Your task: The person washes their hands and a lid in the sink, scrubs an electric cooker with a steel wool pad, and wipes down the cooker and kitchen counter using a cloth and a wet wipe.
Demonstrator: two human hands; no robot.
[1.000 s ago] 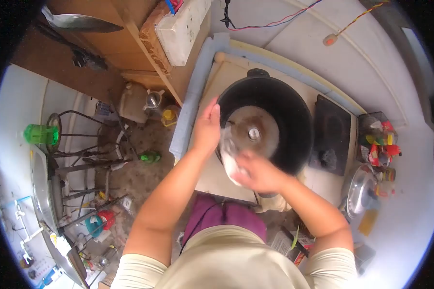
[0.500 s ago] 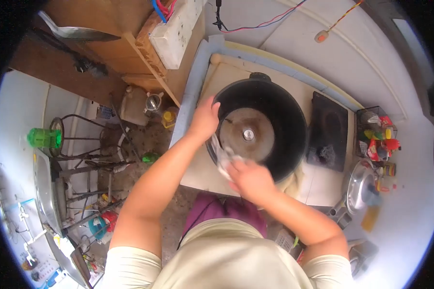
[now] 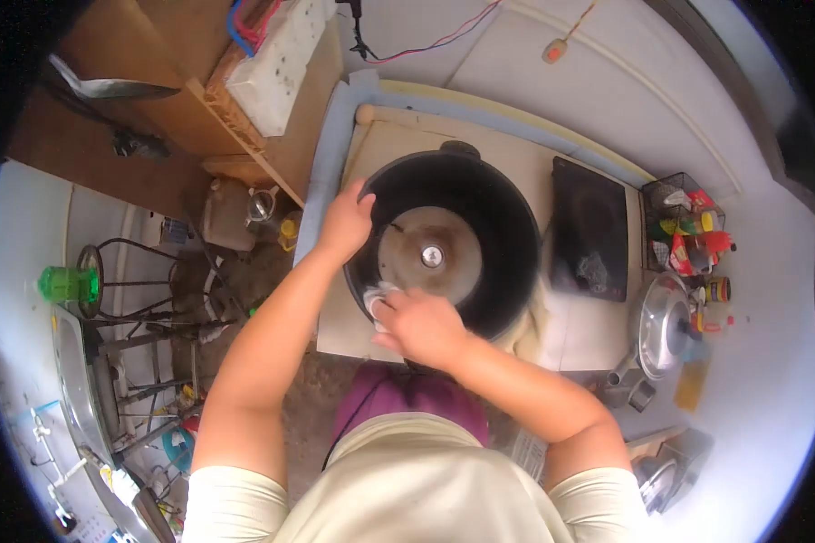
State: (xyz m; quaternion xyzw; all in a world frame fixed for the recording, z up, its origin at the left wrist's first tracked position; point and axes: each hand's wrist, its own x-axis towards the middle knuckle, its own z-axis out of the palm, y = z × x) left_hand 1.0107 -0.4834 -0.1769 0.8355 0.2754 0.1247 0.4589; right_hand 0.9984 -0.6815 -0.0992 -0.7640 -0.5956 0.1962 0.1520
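A large, deep black pot (image 3: 509, 231) with a greyish, brown-stained bottom and a silver hub (image 3: 432, 256) in its middle stands on the counter. My left hand (image 3: 345, 224) grips its rim at the upper left, thumb on the rim. At the near-left rim, my right hand (image 3: 422, 328) holds a crumpled white cloth (image 3: 380, 295) against the wall of the pot. Part of the cloth is hidden under my fingers. Pale fabric (image 3: 527, 330) lies beside the pot on its near right side.
A black induction cooktop (image 3: 590, 222) lies right of the pot. Beyond it are a wire basket (image 3: 684, 213) of packets and a silver lid (image 3: 663, 326). A wooden cabinet (image 3: 235, 127) stands at the left, with a stool (image 3: 136, 282) and jugs below.
My right hand with the cloth has moved along the pot's near-left rim. My left hand stays on the rim. The whole view has shifted, so the scene sits farther left.
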